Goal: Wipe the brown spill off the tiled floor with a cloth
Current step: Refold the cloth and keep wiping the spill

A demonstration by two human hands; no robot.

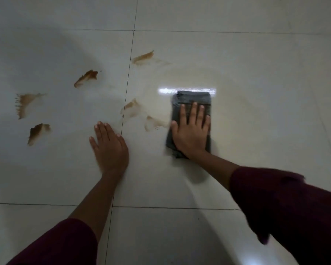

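My right hand (pixel 191 131) lies flat, fingers spread, pressed on top of a folded grey cloth (pixel 191 104) just right of the frame's centre; the palm pins it to the tiled floor (pixel 256 64) rather than gripping it. The cloth's far edge sits under a bright strip of reflected light (pixel 187 90), and its near corner shows below my wrist. My left hand (pixel 108 148) rests open and empty on the floor at centre left, fingers together, the thumb touching the dark grout line (pixel 129 77) that runs up the frame between two tiles.

The brown spill (pixel 86 78) lies in separate streaks. Four darker patches sit in the left half of the frame, well apart from the cloth: one at upper centre left, one at far left, one below it, all on the left tile. A fainter streak (pixel 142 57) lies just right of the grout line above, another straddles the line at mid-height, and a pale smear (pixel 153 123) ends just beside the cloth's left edge. A thin, hazy brown film rings the floor around and beyond the cloth.

To the right of the cloth the tile is open up to the frame's edge. Cross joints run across the top and bottom of the frame. Dark red sleeves (pixel 287 203) cover both forearms at the lower corners.
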